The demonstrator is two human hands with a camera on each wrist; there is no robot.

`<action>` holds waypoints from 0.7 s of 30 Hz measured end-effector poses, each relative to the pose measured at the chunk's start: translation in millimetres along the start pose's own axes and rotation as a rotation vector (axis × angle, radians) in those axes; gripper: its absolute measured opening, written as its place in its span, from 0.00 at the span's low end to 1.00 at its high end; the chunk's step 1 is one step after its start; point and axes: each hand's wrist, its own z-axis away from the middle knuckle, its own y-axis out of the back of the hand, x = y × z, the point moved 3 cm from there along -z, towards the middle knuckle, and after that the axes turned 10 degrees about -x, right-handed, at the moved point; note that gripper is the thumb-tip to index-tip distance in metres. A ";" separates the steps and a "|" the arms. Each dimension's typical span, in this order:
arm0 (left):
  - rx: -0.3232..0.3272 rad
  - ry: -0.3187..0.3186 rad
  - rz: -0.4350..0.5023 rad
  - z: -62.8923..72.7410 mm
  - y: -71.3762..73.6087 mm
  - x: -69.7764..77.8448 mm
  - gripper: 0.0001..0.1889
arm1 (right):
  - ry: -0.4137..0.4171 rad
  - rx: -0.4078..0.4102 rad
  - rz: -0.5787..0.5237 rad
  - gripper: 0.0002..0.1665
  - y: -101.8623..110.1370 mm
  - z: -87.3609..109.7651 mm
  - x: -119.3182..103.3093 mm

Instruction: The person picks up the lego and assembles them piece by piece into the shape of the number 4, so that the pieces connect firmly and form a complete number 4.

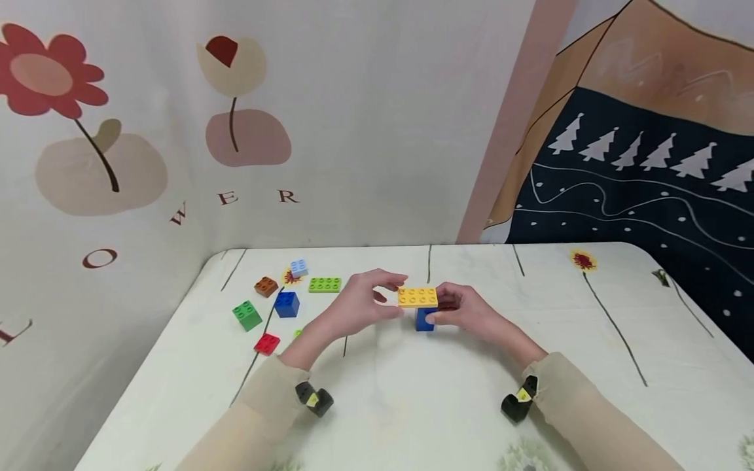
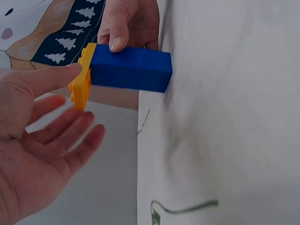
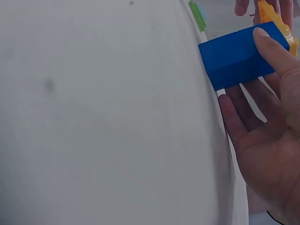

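A yellow eight-stud toy brick [image 1: 417, 297] lies flat across the top of a tall blue brick column [image 1: 424, 320], jutting out to the left. A faint line partway along the column's side [image 2: 131, 69] looks like a seam between two bricks. My right hand [image 1: 468, 309] grips the column, thumb on its near side. Around the yellow brick's left end, my left hand [image 1: 368, 302] is spread, thumb close to the near corner and fingers beyond the far edge. Whether the thumb touches the brick cannot be told. It is also unclear whether the column rests on the table.
Loose bricks lie left of my left arm: light blue [image 1: 298, 267], brown [image 1: 266, 286], lime green [image 1: 324, 285], blue [image 1: 287, 305], green [image 1: 247, 315] and red [image 1: 267, 344]. Another lime piece [image 1: 298, 333] is mostly hidden by the arm. A flower-printed cloth [image 1: 377, 405] covers the table.
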 end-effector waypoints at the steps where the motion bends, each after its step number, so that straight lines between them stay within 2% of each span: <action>1: 0.024 -0.010 0.009 4.7 3.2 -1.0 0.29 | 0.002 0.003 0.005 0.21 -0.4 0.7 -0.6; 7: 0.163 -0.042 0.073 32.0 23.5 -9.7 0.28 | 0.001 0.024 0.037 0.21 -1.1 1.7 -3.5; 13: 0.268 -0.033 0.097 47.9 51.6 -28.4 0.26 | -0.010 0.032 0.055 0.22 0.3 3.1 -7.3; 17: 0.305 0.002 0.083 55.5 65.7 -41.8 0.26 | -0.014 0.032 0.046 0.26 0.5 3.9 -6.3; 21: 0.304 0.068 0.027 60.8 71.1 -53.7 0.26 | -0.001 0.025 0.031 0.31 0.6 4.4 -4.7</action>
